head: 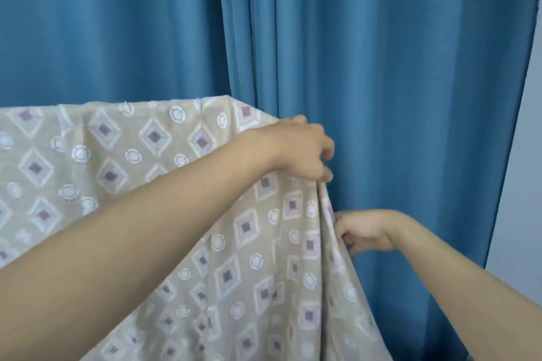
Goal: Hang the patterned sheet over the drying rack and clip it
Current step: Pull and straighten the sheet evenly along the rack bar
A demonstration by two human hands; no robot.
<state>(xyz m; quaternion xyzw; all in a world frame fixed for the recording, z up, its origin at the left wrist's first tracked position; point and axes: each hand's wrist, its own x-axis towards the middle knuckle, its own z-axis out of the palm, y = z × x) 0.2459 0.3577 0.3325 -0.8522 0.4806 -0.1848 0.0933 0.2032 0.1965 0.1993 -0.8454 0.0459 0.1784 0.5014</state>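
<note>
Two hands are seen at work on the patterned sheet (pixel 164 184), which is draped across the left and middle of the view over what is judged to be the drying rack; the rack itself is hidden under the cloth, and only its raised corners can be made out. Blue curtains (pixel 381 67) fill the far side. Reaching in from the left, the left hand (pixel 299 152) is laid on the near right corner of the draped sheet, fingers curled down and closed on a gathered pinch of cloth. Lower and further right, the right hand (pixel 363 231) is closed on the hanging edge of the sheet, which is held between its fingers. No clip can be seen in either hand or on the cloth. Hanging is judged nearly finished, with the corner being straightened. Next, the edge would need to be pulled even and a clip fetched and pressed over the covered rail.
</note>
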